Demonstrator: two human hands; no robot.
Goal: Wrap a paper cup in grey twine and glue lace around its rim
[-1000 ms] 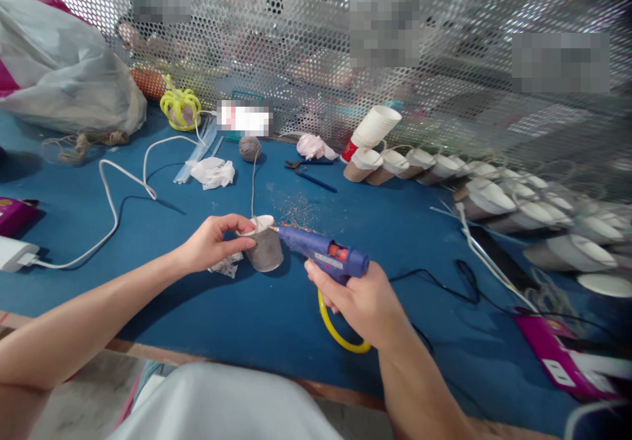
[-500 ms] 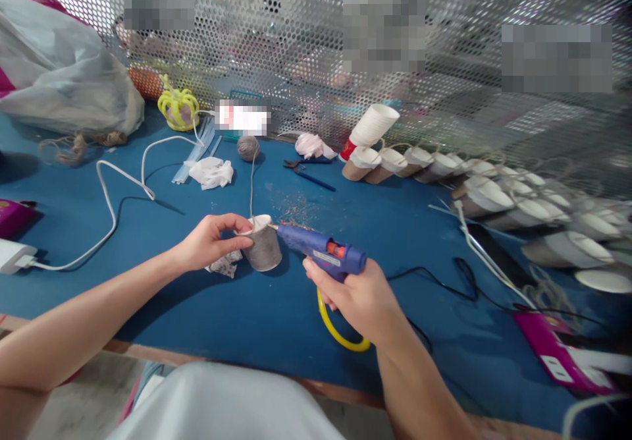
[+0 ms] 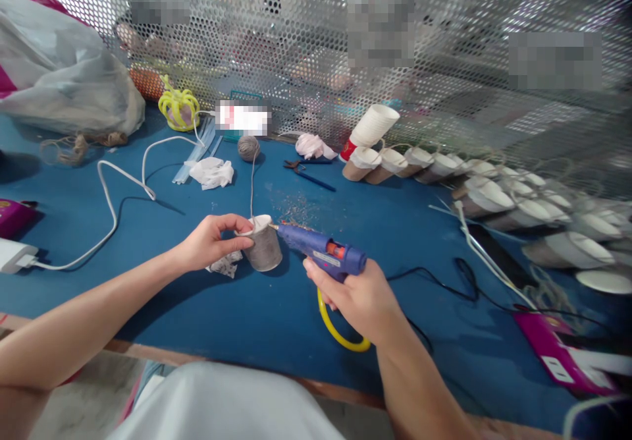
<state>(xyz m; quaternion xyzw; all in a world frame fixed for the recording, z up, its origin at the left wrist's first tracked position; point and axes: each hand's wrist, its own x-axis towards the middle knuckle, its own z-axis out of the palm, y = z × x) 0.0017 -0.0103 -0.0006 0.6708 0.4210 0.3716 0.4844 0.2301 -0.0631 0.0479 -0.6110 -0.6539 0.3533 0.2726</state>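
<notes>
My left hand (image 3: 224, 239) pinches the rim of a grey paper cup (image 3: 265, 249), thumb outside and fingers over the top. The cup stands slightly tilted on the blue table. From its rim a grey yarn strand runs back to a yarn ball (image 3: 248, 148). In my right hand (image 3: 358, 295) is a blue hot glue gun (image 3: 320, 247), whose metal nozzle points left at the cup's upper right edge, touching or very near it. A yellow ring-shaped loop (image 3: 343, 334) shows below that hand. Crumpled paper (image 3: 226, 265) lies behind the cup's left side.
Pliers (image 3: 310, 175), white tissue (image 3: 212, 172) and clear glue sticks (image 3: 184, 168) lie beyond my hands. Rows of wrapped cups (image 3: 486, 195) stand at right, beside stacked paper cups (image 3: 378, 125). A white cable (image 3: 113, 216) crosses the left side; perforated metal (image 3: 296, 45) closes the back.
</notes>
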